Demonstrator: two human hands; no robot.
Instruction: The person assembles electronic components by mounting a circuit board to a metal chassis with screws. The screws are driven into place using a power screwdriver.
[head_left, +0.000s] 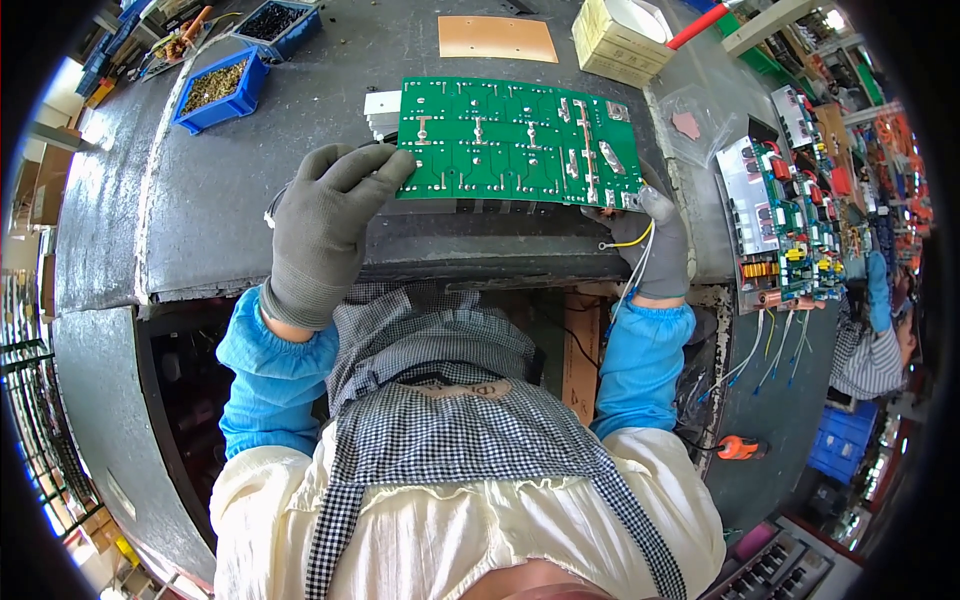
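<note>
A green circuit board (500, 150) is held up above the dark workbench, its soldered side toward me. My left hand (335, 205), in a grey glove, grips its left edge with thumb and fingers closed. At the lower right corner my right hand (662, 235), also gloved, pinches the board, the thumb on top and most fingers hidden beneath. Silver metal parts (381, 112) stick out from under the board at the left. A yellow wire with a ring terminal (628, 240) and several white wires (640, 265) with blue ends hang by my right hand.
Blue bins of small parts (215, 95) and dark pieces (275, 25) stand at the far left. A copper-coloured plate (497, 38) and a cardboard box (622, 40) lie at the back. Assembled boards (790, 210) and an orange-handled tool (740, 448) are at right. Another person (875, 350) works far right.
</note>
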